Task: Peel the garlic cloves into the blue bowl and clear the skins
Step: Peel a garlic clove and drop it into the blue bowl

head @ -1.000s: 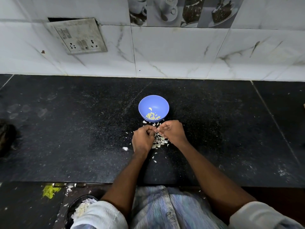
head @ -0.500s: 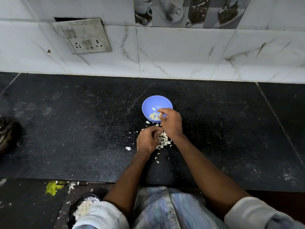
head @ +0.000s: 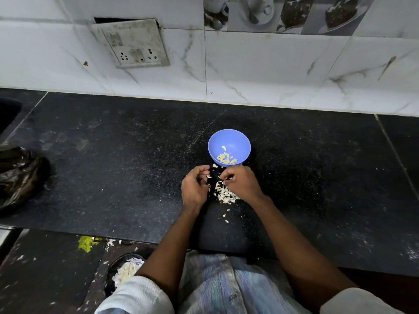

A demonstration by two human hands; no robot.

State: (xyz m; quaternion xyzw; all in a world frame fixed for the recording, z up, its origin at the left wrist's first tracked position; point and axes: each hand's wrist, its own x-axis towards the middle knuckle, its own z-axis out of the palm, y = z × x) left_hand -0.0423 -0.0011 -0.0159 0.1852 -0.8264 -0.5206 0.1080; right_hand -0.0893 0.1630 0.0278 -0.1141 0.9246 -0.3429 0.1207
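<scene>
The blue bowl (head: pixel 234 138) stands on the black counter and holds several pale peeled garlic cloves (head: pixel 226 158). Just in front of it lies a heap of white garlic skins (head: pixel 225 194), with loose flakes scattered around. My left hand (head: pixel 194 188) is to the left of the heap, its fingers curled around a small pale garlic piece at the fingertips. My right hand (head: pixel 244 184) hovers over the heap's right side with its fingertips bent down and pinched close together. Whatever they hold is too small to make out.
A crumpled black plastic bag (head: pixel 20 175) lies at the counter's left edge. The tiled wall with a socket plate (head: pixel 133 43) rises behind the counter. Below the counter edge, a dark container with white skins (head: pixel 125 270) sits on the floor beside a yellow-green scrap (head: pixel 87 243).
My right hand reached over the blue bowl half a second ago and has come back to the skin heap. My left hand stayed beside the heap and its fingers loosened a little.
</scene>
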